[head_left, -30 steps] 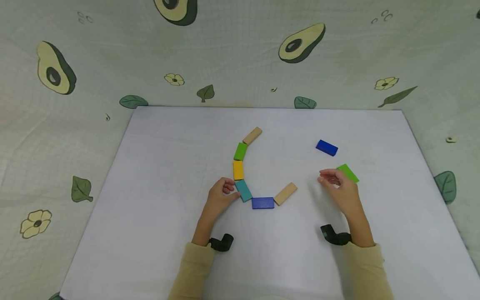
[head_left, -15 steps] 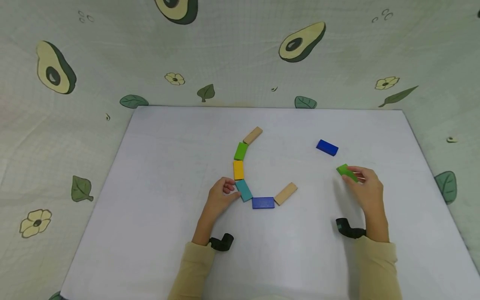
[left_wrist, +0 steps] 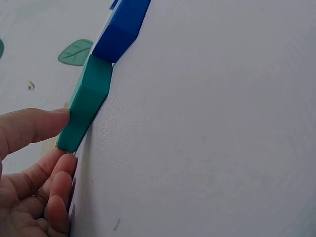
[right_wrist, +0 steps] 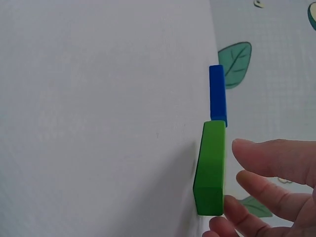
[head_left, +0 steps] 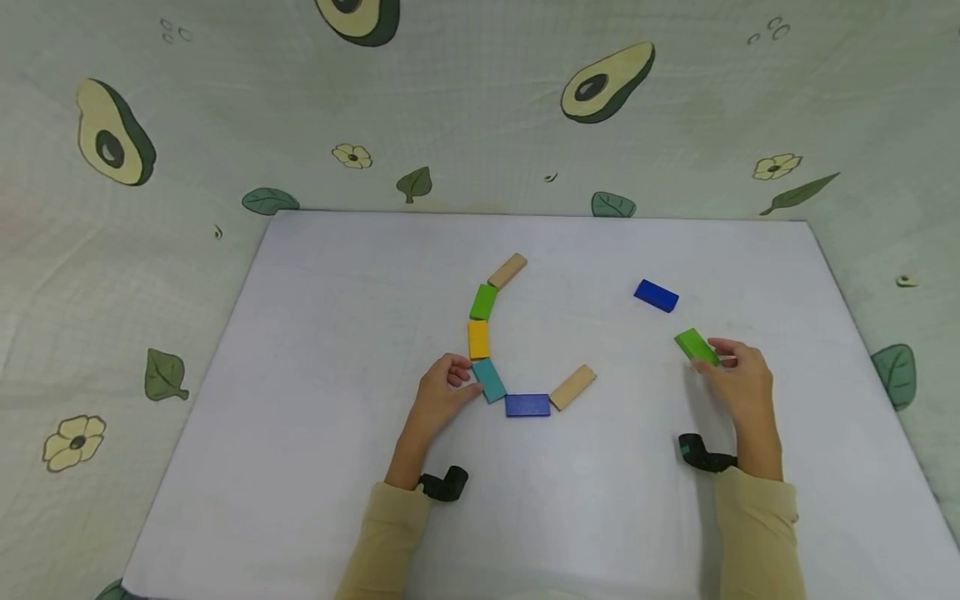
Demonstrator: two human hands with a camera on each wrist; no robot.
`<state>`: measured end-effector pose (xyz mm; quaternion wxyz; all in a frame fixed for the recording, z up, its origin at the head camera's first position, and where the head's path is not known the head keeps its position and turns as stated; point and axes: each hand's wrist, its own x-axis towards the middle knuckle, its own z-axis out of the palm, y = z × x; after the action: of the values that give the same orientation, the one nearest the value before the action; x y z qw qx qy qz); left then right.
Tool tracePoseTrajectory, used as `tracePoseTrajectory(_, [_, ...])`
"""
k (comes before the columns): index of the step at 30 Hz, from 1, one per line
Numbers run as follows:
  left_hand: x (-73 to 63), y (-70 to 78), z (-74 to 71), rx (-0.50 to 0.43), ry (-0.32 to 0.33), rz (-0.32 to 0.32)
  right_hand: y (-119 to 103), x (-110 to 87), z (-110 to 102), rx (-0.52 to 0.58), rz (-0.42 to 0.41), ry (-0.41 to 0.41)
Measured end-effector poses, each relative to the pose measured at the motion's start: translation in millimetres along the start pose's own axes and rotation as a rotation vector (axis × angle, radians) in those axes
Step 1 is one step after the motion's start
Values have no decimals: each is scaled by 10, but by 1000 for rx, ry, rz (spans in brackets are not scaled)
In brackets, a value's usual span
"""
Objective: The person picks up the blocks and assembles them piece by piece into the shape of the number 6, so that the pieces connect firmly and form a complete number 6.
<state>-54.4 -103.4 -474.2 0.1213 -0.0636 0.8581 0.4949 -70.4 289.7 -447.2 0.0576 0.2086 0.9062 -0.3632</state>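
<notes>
In the head view, a curved row of flat wooden blocks lies on the white table. My left hand (head_left: 444, 390) holds the teal block (head_left: 489, 381) at its left side, thumb on the long edge and index finger at the far corner, the other fingers curled. To its right, my right hand (head_left: 738, 375) is at the near end of a loose green block (head_left: 694, 345) lying flat. In the right wrist view a gap shows between the thumb (right_wrist: 266, 155) and the green block, while a fingertip is right at its end.
The row also has a natural wood block (head_left: 507, 270), a green one (head_left: 483, 302), a yellow one (head_left: 478, 340), a blue one (head_left: 528, 406) and another natural wood block (head_left: 573, 387). A loose dark blue block (head_left: 656, 296) lies behind the loose green block.
My right hand has moved right, reached over the loose green block, then drawn slightly back toward its near end. My left hand stays at the teal block.
</notes>
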Motion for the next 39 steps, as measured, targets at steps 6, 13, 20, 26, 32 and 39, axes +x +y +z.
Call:
tracePoseTrajectory(6, [-5,4,-2,1,0,4,22,32,16,-33,-16,-16])
tracePoseTrajectory(13, [4,-2,2,0,4,-1,50,66,40,-46,-15,-35])
tracePoseTrajectory(20, [-1,11,-3,-1,6,-4,51,79,59,-70,-11,-37])
tracePoseTrajectory(26, [-11,10,-6,-2,7,6,21,55,91,-52,12,-43])
tracePoseTrajectory(32, [-12,6,-6,-8,7,7,-61,3,186,-49,5,-63])
tracePoseTrajectory(39, [-7,0,-4,-10,9,4,-227,-118,334,-40,-96,-83])
